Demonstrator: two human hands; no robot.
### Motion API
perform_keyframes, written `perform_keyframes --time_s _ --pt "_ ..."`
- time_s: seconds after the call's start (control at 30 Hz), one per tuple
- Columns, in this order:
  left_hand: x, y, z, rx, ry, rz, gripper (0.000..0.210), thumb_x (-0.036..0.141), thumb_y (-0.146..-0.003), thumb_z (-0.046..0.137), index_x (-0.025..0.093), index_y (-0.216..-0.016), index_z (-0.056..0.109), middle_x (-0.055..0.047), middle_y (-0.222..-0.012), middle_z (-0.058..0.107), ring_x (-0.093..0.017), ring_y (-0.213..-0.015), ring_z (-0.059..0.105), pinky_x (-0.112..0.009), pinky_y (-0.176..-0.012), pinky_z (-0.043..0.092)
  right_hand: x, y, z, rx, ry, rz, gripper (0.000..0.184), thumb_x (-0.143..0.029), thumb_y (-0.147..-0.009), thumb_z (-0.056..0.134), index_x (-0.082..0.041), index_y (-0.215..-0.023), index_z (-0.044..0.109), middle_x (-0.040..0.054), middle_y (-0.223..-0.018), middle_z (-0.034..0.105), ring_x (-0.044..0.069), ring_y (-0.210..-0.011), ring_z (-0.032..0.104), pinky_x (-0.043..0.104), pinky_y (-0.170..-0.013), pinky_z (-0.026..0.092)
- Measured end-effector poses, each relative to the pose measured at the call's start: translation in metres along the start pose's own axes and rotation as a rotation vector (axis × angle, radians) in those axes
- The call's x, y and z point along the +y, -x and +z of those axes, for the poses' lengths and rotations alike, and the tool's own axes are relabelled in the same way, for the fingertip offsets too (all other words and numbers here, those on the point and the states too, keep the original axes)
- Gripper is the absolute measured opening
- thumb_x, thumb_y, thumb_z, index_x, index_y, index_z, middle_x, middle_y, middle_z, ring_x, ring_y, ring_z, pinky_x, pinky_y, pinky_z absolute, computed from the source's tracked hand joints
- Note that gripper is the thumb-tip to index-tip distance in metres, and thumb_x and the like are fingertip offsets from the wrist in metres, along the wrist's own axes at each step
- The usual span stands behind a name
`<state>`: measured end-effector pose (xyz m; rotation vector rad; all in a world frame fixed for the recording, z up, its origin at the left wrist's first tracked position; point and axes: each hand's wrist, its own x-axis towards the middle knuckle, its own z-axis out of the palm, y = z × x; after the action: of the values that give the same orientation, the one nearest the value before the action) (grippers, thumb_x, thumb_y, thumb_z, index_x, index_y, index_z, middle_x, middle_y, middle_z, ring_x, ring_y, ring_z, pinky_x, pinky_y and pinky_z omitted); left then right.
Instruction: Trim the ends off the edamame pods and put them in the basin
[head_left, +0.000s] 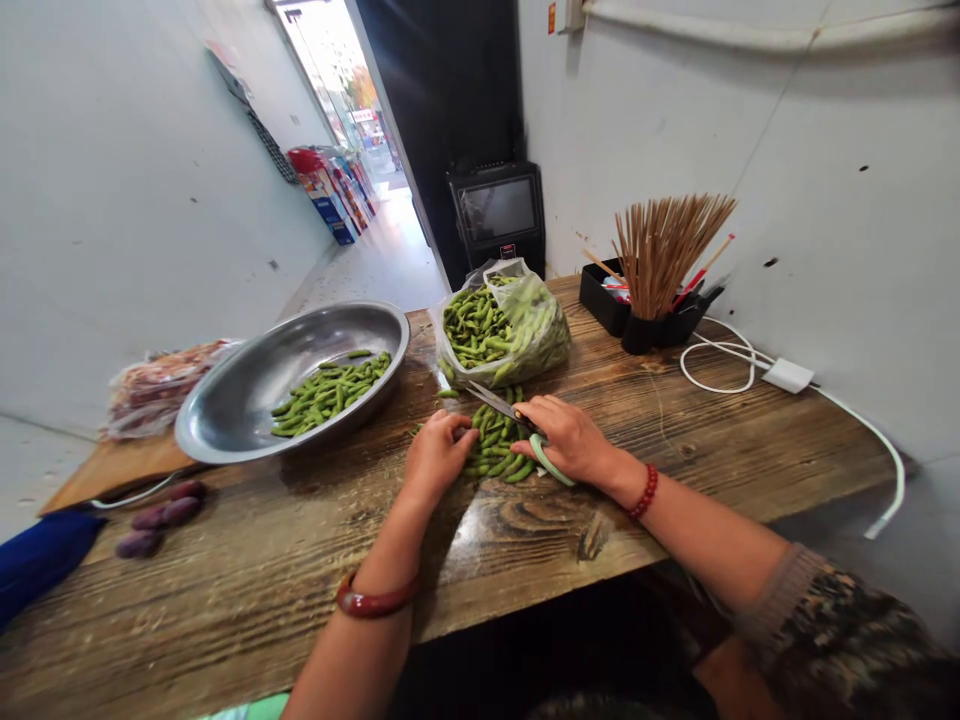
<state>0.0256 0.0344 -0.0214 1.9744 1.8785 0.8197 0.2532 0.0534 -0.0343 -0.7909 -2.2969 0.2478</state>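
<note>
My right hand (566, 435) grips scissors (551, 462) with pale green handles, the blades parted and pointing left over a small pile of green soybean pods (491, 458) on the table. Beside the pile on its left is my left hand (437, 458), fingers curled with thumb and fingertips together; whatever they pinch is too small to make out. Just behind stands a clear plastic bag (544, 340) full of pods, its mouth open. To the left, a wide metal basin (225, 390) holds more pods (330, 395) on its near right side.
Several purple tubers (161, 515) lie at the left, near a blue cloth (49, 560) and bagged food (165, 385) on a board. Rear right, wooden skewers (664, 255) stand in a black organizer (604, 298). A white cable (862, 425) runs along the wall side.
</note>
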Motion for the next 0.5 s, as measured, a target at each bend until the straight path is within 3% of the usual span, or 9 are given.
perform_keyframes --time_s 0.13,0.27,0.37,0.5 --pt "0.005 0.001 -0.004 0.022 0.449 -0.092 0.008 0.023 -0.066 0.071 0.017 -0.071 0.067 0.000 -0.068 0.060 -0.015 -0.064 0.053 -0.025 -0.062 0.040 0.000 0.000 -0.001 0.006 -0.004 0.013 0.040 -0.037 -0.086 0.065 -0.015 -0.118 0.054 0.0095 -0.096 0.061 0.023 -0.087 0.054 0.036 -0.076 0.047" --pt "0.018 0.008 -0.013 -0.094 0.872 -0.261 0.022 0.029 -0.066 0.076 0.016 -0.078 0.063 0.001 -0.065 0.060 -0.008 -0.052 0.045 -0.019 -0.050 0.032 -0.002 0.000 -0.003 -0.004 -0.019 0.008 0.040 -0.039 -0.088 0.064 -0.015 -0.118 0.053 0.0101 -0.097 0.062 0.024 -0.089 0.054 0.036 -0.078 0.048" --pt "0.026 0.011 -0.017 -0.143 1.017 -0.285 0.028 0.027 -0.065 0.078 0.015 -0.087 0.066 0.000 -0.071 0.062 -0.005 -0.049 0.041 -0.018 -0.045 0.026 -0.003 0.000 -0.003 -0.025 -0.048 -0.021 0.047 -0.043 -0.084 0.067 -0.015 -0.119 0.053 0.0098 -0.096 0.060 0.024 -0.087 0.053 0.037 -0.076 0.047" --pt "0.030 0.013 -0.017 -0.164 1.030 -0.240 0.028 0.028 -0.069 0.077 0.014 -0.092 0.070 0.002 -0.065 0.055 -0.004 -0.049 0.036 -0.017 -0.044 0.024 -0.003 0.000 -0.002 -0.066 -0.089 -0.061 0.056 -0.047 -0.079 0.071 -0.014 -0.121 0.052 0.0106 -0.099 0.059 0.024 -0.089 0.052 0.037 -0.077 0.047"
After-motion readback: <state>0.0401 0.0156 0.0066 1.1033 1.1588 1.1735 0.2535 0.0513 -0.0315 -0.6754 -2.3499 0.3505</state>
